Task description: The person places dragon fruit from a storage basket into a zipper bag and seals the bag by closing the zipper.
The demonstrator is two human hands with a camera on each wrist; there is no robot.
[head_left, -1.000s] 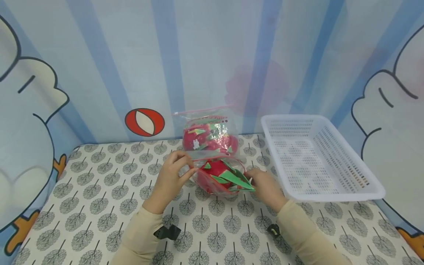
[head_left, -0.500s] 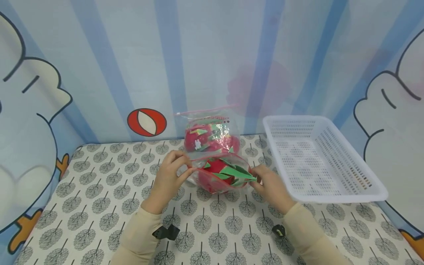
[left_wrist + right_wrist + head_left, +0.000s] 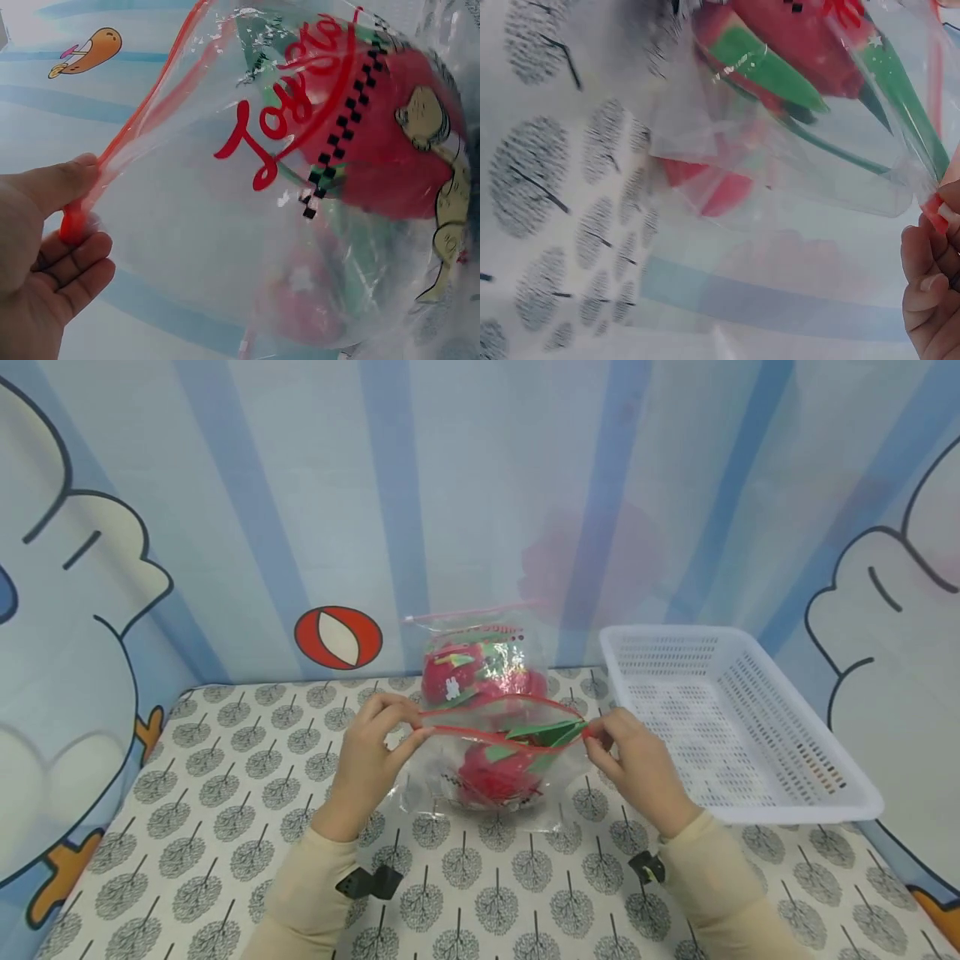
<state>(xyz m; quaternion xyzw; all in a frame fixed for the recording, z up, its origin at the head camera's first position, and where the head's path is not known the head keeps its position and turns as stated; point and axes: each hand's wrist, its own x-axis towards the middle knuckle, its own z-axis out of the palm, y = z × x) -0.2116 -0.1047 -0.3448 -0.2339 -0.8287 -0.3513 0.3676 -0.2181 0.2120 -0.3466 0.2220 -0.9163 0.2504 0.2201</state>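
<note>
A clear zip bag (image 3: 431, 768) with a red zip strip stands upright over the table, its mouth parted in the middle. Inside lies a red dragon fruit (image 3: 495, 777) whose green leaf tips reach up to the right end of the opening. My left hand (image 3: 369, 760) pinches the left end of the strip between thumb and fingers. At the other end, my right hand (image 3: 637, 768) pinches the strip's right corner. Red lettering (image 3: 274, 120) and a checkered band show on the bag in the left wrist view. The right wrist view shows the red zip end in the right hand's (image 3: 934, 277) fingertips.
Behind, against the striped backdrop, stands another zip bag (image 3: 476, 677) holding red and green fruit. A white plastic basket (image 3: 757, 814) stands at the right, close to my right hand. The table bears a tree-patterned cloth (image 3: 225, 827).
My right hand has moved from beside the dragon fruit's leaves up to the bag's right zip corner. The bag's mouth has risen and been drawn wider and straighter, with the leaves folded inside.
</note>
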